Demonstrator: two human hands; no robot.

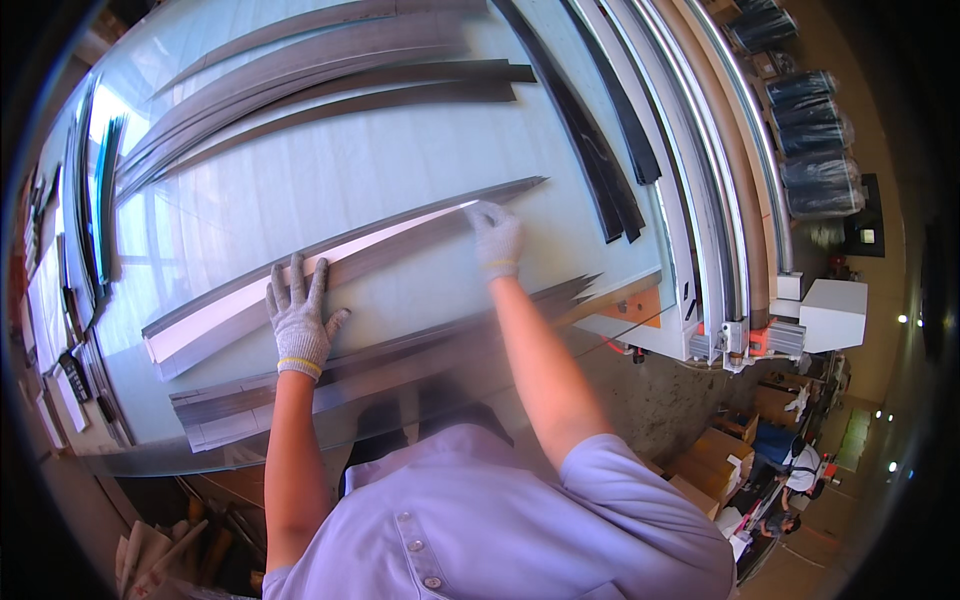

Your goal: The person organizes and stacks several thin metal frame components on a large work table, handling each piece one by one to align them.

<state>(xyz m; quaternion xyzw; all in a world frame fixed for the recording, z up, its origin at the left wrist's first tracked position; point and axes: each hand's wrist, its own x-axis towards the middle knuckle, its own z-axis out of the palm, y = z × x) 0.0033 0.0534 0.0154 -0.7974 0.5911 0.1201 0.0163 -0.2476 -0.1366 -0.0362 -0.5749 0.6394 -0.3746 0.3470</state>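
A long, narrow dark-grey strip (pixel 345 233) lies aslant on the glass-topped table, with a white strip (pixel 205 318) running along it. My left hand (pixel 301 325), in a grey knit glove, rests flat with spread fingers across both strips. Farther right, my right hand (pixel 496 240), gloved alike, has its fingers pinched at the tapering far end of the white strip; its fingertips partly hide that end. Closer to my body, a stack of similar grey strips (pixel 235 405) lies along the table's near edge.
More dark strips (pixel 330 55) lie across the far part of the table (pixel 250 200). Black strips (pixel 565 110) lie near its right side, beside metal rails and a roller (pixel 700 150). Wrapped black rolls (pixel 815 140) stand beyond. People (pixel 800 470) are at lower right.
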